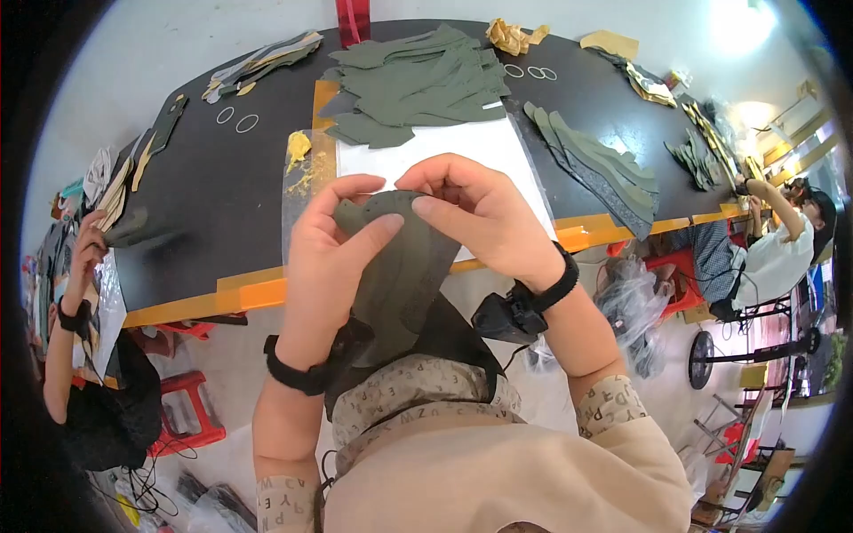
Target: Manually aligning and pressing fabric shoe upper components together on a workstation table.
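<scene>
Both hands hold a dark olive-green cut fabric piece (404,266) in front of me, its upper edge pinched between thumbs and fingers. My left hand (333,226) grips its left top corner, the thumb lying on the face of the piece. My right hand (475,213) pinches the top edge near the middle, its thumb tip close to the left one. The lower end of the piece hangs down toward my lap. Just beyond my hands lies a white sheet (444,147), and past it a broad pile of similar olive pieces (418,80).
Overlapping olive strips (595,164) lie on the dark table (240,186) at right. A yellow lump (299,147) sits on clear film at left. Crumpled tan paper (514,37) and white rings (542,74) lie at the back. Orange tape (253,289) lines the near edge. Co-workers sit at both sides.
</scene>
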{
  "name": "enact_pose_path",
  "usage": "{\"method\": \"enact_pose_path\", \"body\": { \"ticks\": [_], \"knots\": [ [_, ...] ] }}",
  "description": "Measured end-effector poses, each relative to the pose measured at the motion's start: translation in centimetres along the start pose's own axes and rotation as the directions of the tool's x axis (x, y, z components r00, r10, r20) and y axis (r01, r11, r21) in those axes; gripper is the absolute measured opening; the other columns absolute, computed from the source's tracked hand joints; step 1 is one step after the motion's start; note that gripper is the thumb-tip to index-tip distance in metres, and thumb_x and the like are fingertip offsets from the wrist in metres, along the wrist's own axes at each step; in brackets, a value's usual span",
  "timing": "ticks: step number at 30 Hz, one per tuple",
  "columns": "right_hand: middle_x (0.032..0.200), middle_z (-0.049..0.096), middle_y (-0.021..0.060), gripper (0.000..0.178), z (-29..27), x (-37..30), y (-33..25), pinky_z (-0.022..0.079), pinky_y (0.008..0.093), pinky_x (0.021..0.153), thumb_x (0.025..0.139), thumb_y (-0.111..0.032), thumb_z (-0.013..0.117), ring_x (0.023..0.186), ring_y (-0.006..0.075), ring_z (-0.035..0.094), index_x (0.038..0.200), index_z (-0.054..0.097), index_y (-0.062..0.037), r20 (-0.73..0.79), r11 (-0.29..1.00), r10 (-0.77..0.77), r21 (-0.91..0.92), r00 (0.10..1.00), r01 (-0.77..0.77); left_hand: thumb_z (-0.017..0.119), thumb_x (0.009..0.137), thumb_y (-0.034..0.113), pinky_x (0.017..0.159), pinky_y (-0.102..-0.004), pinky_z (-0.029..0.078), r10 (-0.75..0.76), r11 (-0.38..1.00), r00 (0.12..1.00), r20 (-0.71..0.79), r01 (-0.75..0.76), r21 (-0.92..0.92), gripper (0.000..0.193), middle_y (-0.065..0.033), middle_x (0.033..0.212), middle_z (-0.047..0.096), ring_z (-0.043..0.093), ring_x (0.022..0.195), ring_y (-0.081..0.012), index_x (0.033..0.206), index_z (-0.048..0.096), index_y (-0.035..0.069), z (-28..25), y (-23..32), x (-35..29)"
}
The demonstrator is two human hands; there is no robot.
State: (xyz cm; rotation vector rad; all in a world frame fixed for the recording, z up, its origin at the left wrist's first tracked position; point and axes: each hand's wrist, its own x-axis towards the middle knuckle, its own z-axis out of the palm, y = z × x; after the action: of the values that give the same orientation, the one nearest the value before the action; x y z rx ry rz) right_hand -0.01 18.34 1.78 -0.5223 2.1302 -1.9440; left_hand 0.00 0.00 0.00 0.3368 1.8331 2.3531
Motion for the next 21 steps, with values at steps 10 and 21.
{"method": "enact_pose_path", "body": {
  "ticks": [10,21],
  "knots": [
    [0.097,0.053,0.0035,0.022,1.4,0.1,2.0,0.046,0.0217,0.074,0.081,0.001,0.062,0.085,0.0095,0.053,0.102,0.058,-0.0029,-0.305,0.972,-0.236,-0.062,0.923,0.228,0.063,0.081,-0.004,0.068,-0.0232,0.051,-0.045,0.976,0.998,-0.050,0.033,-0.214,0.024,-0.0049,0.091,0.061,0.061,0.078,-0.0109,0.102,0.055,0.001,-0.9,-1.9,0.4],
    [0.091,0.056,0.0049,0.014,1.6,1.1,2.4,0.045,0.0217,0.067,0.081,0.001,0.061,0.074,0.0096,0.054,0.095,0.062,-0.0018,-0.366,0.951,-0.274,-0.241,0.889,0.193,0.062,0.080,-0.005,0.066,-0.0234,0.051,-0.082,0.977,0.993,-0.087,0.063,-0.202,0.020,-0.0058,0.089,0.061,0.061,0.076,-0.0110,0.098,0.054,0.001,-1.4,-2.2,0.3]
  ]
}}
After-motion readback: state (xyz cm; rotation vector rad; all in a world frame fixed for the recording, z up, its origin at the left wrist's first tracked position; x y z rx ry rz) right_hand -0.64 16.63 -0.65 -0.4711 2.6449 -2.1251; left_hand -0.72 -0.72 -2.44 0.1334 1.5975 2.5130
